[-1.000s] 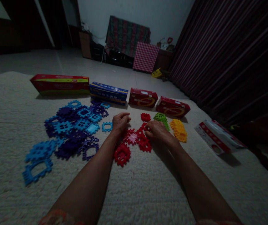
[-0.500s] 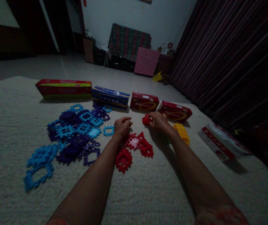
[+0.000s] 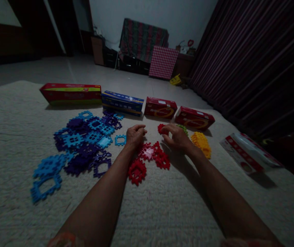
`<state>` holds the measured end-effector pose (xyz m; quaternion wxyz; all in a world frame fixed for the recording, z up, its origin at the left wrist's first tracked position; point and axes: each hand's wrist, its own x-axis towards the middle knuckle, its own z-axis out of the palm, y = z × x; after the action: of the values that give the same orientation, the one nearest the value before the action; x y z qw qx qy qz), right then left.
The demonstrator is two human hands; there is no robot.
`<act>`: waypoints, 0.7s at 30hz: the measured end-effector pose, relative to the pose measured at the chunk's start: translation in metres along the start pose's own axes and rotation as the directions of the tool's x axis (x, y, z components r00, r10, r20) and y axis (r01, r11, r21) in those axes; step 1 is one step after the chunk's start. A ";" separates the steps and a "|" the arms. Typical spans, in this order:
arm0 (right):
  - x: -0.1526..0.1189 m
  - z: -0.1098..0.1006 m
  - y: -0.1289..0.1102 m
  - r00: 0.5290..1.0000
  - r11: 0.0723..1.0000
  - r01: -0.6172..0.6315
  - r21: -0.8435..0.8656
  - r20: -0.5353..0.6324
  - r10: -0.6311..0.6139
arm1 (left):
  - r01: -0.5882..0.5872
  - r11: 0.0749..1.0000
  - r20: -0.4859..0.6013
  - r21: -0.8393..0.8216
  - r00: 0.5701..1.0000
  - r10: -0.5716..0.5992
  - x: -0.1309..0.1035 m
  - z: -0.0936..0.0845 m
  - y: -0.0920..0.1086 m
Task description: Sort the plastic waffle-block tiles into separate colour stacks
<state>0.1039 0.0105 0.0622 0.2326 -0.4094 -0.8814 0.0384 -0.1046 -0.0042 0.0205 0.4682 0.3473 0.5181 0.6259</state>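
Note:
My left hand [image 3: 136, 135] is low over the mat with its fingers curled inward; whatever is in them, if anything, is hidden. Beside it lies a light blue square interlocking piece [image 3: 120, 140]. My right hand [image 3: 175, 136] is closed with its fingertips on a red interlocking piece [image 3: 161, 128], partly covered by the fingers. Between my forearms are several red interlocking pieces [image 3: 147, 152]. Green pieces [image 3: 182, 129] show just behind my right hand, and a stack of yellow pieces [image 3: 201, 144] stands to the right of its wrist.
Blue and purple interlocking pieces [image 3: 85, 145] are heaped on the mat [image 3: 157, 212] at left. Across the back stand a long red-green box [image 3: 73, 94], a blue box [image 3: 122, 103] and two red boxes [image 3: 160, 108]. A plastic-wrapped package [image 3: 247, 154] lies at right.
My right hand has shifted slightly toward me, uncovering green pieces behind it, with its fingers still at the red piece. My left hand has hardly moved. The whole view has tilted slightly.

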 end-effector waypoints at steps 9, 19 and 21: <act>-0.021 0.010 -0.055 0.987 0.968 0.095 0.234 0.102 -0.122 | 0.048 0.993 -0.089 -0.110 0.994 -0.058 -0.001 -0.002 0.006; -0.027 0.020 -0.067 0.974 0.989 0.144 0.045 0.169 -0.150 | 0.049 0.983 -0.085 -0.178 0.994 -0.065 0.001 -0.003 0.004; -0.024 0.025 -0.066 0.980 0.980 0.165 0.111 0.098 -0.176 | 0.055 0.976 -0.092 -0.212 0.993 -0.076 0.001 -0.003 0.006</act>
<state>0.0595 -0.0477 0.0484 0.2082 -0.3173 -0.9213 0.0852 -0.1087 -0.0042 0.0256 0.4961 0.2474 0.4833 0.6776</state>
